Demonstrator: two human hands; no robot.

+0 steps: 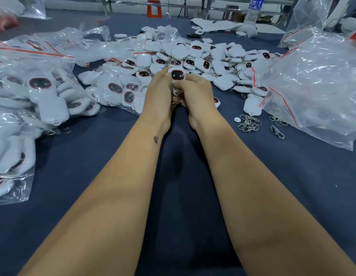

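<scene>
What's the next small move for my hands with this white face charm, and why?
Probably finish hooking the metal ring onto the white charm. The left hand and right hand both pinch the charm, the ring sits between them just below it, and whether it is joined yet is hidden.

The left hand (159, 92) and right hand (197, 90), closing round the toy (177, 75), are covering its lower half and most of the ring (176, 101) between the palms, so how ring and toy are joining cannot be told. Along the table's (183, 156) left edge the bags (23, 96) are running out of frame, glare masking the pieces inside, and the big bag (322, 76) by the right edge is being cut off too. At the far edge the bottle (252, 11) is losing its top to the frame, its label too small to read.
</scene>
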